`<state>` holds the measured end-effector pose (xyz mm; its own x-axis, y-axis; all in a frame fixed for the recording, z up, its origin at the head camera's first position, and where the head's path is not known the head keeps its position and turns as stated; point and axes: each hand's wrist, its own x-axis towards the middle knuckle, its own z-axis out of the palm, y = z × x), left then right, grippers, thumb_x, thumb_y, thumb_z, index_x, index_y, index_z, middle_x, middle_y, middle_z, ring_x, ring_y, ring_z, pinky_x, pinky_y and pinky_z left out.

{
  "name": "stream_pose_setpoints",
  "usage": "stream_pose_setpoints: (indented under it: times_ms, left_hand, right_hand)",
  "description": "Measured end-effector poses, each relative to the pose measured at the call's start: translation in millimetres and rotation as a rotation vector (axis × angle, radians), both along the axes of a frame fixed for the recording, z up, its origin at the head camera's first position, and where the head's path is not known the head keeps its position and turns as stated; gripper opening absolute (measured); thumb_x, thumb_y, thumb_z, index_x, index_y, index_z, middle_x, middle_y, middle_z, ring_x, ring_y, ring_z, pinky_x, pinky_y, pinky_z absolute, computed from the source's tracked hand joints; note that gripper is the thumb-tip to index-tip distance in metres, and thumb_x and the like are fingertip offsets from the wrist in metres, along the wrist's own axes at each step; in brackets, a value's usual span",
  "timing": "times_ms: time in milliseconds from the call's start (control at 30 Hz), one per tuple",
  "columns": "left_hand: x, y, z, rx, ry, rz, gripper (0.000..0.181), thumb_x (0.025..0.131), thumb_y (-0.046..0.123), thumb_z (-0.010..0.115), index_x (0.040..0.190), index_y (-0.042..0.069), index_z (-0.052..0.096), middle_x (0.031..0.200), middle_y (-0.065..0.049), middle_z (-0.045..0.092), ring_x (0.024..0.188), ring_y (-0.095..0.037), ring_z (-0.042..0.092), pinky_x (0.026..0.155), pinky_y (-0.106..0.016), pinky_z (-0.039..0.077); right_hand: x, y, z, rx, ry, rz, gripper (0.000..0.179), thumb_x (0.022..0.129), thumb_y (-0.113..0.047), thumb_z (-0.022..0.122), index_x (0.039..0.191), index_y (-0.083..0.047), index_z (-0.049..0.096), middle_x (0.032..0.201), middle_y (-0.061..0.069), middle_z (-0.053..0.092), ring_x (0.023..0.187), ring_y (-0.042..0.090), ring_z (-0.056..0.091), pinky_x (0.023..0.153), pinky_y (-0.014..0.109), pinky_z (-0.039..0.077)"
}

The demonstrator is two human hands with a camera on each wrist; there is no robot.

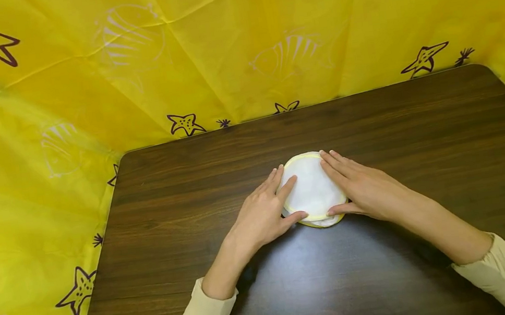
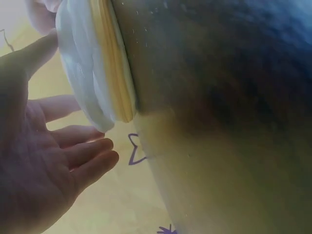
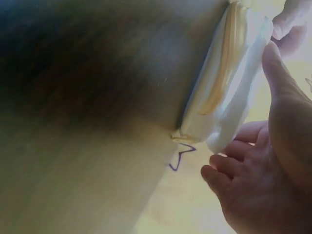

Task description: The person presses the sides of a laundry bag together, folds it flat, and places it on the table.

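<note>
A round white fabric piece with yellow trim (image 1: 314,186) lies on the dark wooden table. Seen side-on in the left wrist view, it is a thick stack of white and yellow layers (image 2: 92,63); one layer pokes out at its near edge. My left hand (image 1: 261,211) rests along its left side, fingers fairly straight, thumb on the near rim. On the other side, my right hand (image 1: 370,190) touches the right rim with extended fingers, its thumb also at the near edge. The two thumbs point toward each other. Fingers (image 3: 226,165) reach along the stack's side in the right wrist view.
The dark wood-grain table (image 1: 182,197) spreads out around the hands. Behind and to the left hangs a yellow cloth (image 1: 219,40) printed with starfish and fish, meeting the table's far edge. Cream sleeves (image 1: 203,313) cover the forearms.
</note>
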<state>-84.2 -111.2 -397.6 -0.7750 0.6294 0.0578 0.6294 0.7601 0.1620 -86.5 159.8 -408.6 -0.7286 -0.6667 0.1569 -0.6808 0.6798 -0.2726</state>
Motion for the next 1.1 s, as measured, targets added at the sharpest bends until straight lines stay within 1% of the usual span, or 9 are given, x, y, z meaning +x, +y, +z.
stream_pose_setpoints:
  times_ms: [133,300,367,467,533,800,967,1100]
  left_hand:
    - [-0.1,2.2,0.3,-0.025,-0.018,0.011,0.079,0.09,0.06,0.063,0.15,0.011,0.045,0.158,-0.023,0.029,0.145,-0.032,0.033,0.11,-0.043,0.039]
    - [0.5,4.4,0.2,-0.064,-0.056,0.014,0.08,0.092,0.058,0.062,0.152,0.01,0.041,0.16,-0.023,0.023,0.147,-0.032,0.027,0.112,-0.042,0.036]
    - [0.6,5.7,0.0,-0.079,-0.062,0.003,0.079,0.093,0.057,0.061,0.152,0.008,0.04,0.161,-0.023,0.022,0.148,-0.033,0.025,0.114,-0.041,0.032]
    - [0.5,7.8,0.0,-0.088,-0.058,-0.023,0.078,0.094,0.055,0.06,0.152,0.006,0.04,0.161,-0.022,0.023,0.149,-0.033,0.022,0.118,-0.041,0.026]
    - [0.6,9.0,0.1,-0.088,-0.058,-0.035,0.077,0.095,0.053,0.06,0.151,0.005,0.041,0.16,-0.022,0.024,0.149,-0.034,0.022,0.118,-0.04,0.023]
    - [0.2,10.9,-2.6,-0.082,-0.107,-0.033,0.077,0.095,0.051,0.061,0.152,0.003,0.039,0.16,-0.023,0.023,0.148,-0.035,0.021,0.113,-0.041,0.034]
    - [-1.3,11.7,-4.3,-0.09,-0.132,-0.034,0.077,0.095,0.05,0.061,0.152,0.004,0.037,0.161,-0.023,0.02,0.149,-0.035,0.019,0.112,-0.042,0.035]
    - [-2.9,12.6,-5.3,-0.109,-0.135,-0.047,0.076,0.096,0.049,0.059,0.155,0.009,0.035,0.16,-0.025,0.02,0.148,-0.038,0.019,0.113,-0.043,0.034]
  right_hand:
    - [-1.0,-1.6,-0.6,0.018,-0.017,0.001,0.098,0.086,-0.054,0.071,0.151,0.007,0.031,0.161,0.022,0.022,0.146,0.039,0.027,0.111,0.053,0.035]
    - [-4.0,-3.9,-1.3,0.037,-0.014,0.017,0.099,0.085,-0.054,0.071,0.15,0.009,0.031,0.161,0.023,0.021,0.147,0.039,0.024,0.114,0.052,0.029]
    - [-5.4,-4.9,-1.7,0.045,-0.014,0.023,0.099,0.085,-0.054,0.072,0.15,0.009,0.032,0.161,0.023,0.022,0.147,0.04,0.024,0.115,0.052,0.027]
    - [-6.7,-6.2,-2.4,0.057,-0.016,0.026,0.099,0.085,-0.055,0.071,0.15,0.009,0.033,0.16,0.024,0.023,0.146,0.04,0.025,0.115,0.052,0.027]
    - [-7.0,-6.7,-2.6,0.065,-0.022,0.029,0.099,0.085,-0.055,0.071,0.149,0.01,0.033,0.16,0.024,0.024,0.146,0.04,0.026,0.115,0.052,0.028]
    - [-8.4,-7.9,-4.6,0.096,-0.059,0.028,0.099,0.086,-0.056,0.07,0.149,0.01,0.033,0.159,0.026,0.023,0.146,0.04,0.026,0.115,0.053,0.028]
    - [-9.4,-8.1,-5.1,0.124,-0.084,0.028,0.098,0.087,-0.056,0.068,0.149,0.011,0.032,0.16,0.026,0.022,0.146,0.04,0.025,0.115,0.053,0.028]
    - [-10.2,-8.0,-6.7,0.139,-0.087,0.033,0.099,0.088,-0.057,0.066,0.15,0.01,0.03,0.16,0.026,0.021,0.146,0.041,0.025,0.115,0.052,0.028]
